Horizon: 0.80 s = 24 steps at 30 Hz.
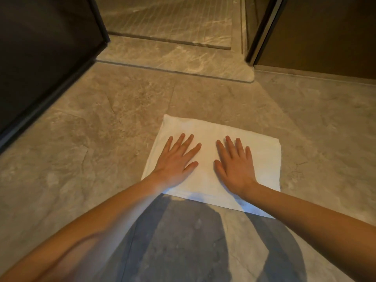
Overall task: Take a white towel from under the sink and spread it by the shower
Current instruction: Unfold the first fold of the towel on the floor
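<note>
White towel (211,131) lies flat on the marble floor (85,139), well short of the raised shower threshold (175,60). We press our left hand (176,159) and right hand (236,163) on it side by side, palms down, fingers straight and spread. Bare floor shows past every edge; its far corners are square.

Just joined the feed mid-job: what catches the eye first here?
A white towel lies flat on the marble floor at centre. The left hand and right hand press on it, fingers straight and spread. Beyond it, apart from the towel, runs the shower sill.
</note>
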Tool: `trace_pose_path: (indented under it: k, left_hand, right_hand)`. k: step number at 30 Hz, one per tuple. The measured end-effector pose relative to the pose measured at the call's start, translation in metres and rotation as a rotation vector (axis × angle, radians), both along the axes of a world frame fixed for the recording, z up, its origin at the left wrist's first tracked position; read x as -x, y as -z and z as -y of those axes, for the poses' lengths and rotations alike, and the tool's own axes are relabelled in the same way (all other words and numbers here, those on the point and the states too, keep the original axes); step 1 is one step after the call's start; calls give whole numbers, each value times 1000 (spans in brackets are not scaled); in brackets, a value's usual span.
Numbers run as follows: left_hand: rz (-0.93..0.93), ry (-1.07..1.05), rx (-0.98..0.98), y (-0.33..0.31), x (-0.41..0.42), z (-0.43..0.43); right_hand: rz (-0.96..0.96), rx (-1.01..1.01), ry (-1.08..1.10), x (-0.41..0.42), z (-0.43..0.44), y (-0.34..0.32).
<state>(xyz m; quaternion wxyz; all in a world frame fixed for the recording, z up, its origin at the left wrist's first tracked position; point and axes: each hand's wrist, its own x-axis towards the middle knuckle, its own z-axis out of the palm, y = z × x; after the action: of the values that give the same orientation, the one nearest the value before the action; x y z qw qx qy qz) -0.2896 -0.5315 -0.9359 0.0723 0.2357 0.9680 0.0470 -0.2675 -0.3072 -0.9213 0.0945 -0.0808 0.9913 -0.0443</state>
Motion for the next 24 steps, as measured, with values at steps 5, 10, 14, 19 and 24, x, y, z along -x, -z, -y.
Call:
trace_pose_path:
  k: [5,10,14,19,24]
  left_hand:
    - [-20,-30,-32,16,-5,-1]
    - [-44,-56,-58,23,-15,-1]
    - [-47,-58,-65,21,-17,-1]
    - [-27,-61,-54,18,-17,-1]
    - [-17,-71,-56,21,-27,-2]
  right_hand:
    - [9,-60,-22,-2,-7,12]
    - [-5,-45,-48,-7,-10,15]
    - [-3,-58,-53,-10,-9,16]
    - [7,-62,-60,-9,-8,14]
    - [16,-62,-96,-16,-14,14]
